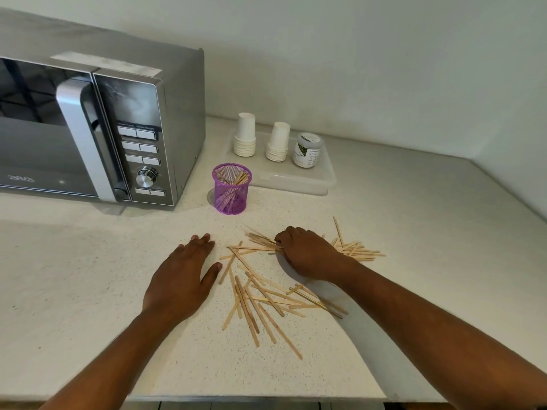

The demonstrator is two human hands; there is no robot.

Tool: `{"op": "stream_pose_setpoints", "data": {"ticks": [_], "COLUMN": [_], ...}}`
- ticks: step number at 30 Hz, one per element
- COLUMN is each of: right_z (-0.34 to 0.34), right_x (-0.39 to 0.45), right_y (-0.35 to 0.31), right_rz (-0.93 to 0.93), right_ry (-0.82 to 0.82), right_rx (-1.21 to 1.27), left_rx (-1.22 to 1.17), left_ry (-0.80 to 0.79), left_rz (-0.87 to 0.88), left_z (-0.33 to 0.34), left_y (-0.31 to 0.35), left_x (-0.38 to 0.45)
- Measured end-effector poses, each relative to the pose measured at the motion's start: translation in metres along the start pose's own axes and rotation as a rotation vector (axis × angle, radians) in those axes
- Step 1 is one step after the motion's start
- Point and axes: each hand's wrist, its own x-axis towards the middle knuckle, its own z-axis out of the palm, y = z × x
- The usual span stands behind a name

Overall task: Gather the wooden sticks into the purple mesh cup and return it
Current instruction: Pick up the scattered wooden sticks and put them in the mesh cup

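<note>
Gathering step: my right hand closed around few wooden sticks; left hand flat, spread. Next: carry bundle to purple mesh cup.

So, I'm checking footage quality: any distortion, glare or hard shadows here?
Head view: wide-angle bending curves the counter edge and microwave; its door reflects the room; soft shadow under the right hand; sticks and purple mesh cup sharp.

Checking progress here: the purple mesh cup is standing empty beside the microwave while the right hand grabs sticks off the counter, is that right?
Not quite. The head view shows the purple mesh cup already holds a few sticks. It does stand beside the microwave, and the right hand is grabbing sticks off the counter.
</note>
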Motion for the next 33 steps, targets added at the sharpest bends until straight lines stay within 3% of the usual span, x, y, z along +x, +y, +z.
{"op": "stream_pose_setpoints", "data": {"ticks": [15,23,33], "right_z": [0.005,-0.001,-0.038], "right_x": [0.002,0.017,0.042], "right_y": [-0.023,-0.022,-0.018], "right_rz": [0.089,0.345,0.663], "right_ry": [0.115,0.172,0.569], "right_rx": [0.017,0.651,1.529], "left_rx": [-0.032,-0.036,-0.029], "left_ry": [0.020,0.009,0.032], "left_rz": [-0.016,-0.017,0.026], "left_z": [-0.010,-0.005,0.002], "left_y": [0.009,0.005,-0.005], "left_x": [-0.004,-0.003,-0.001]}}
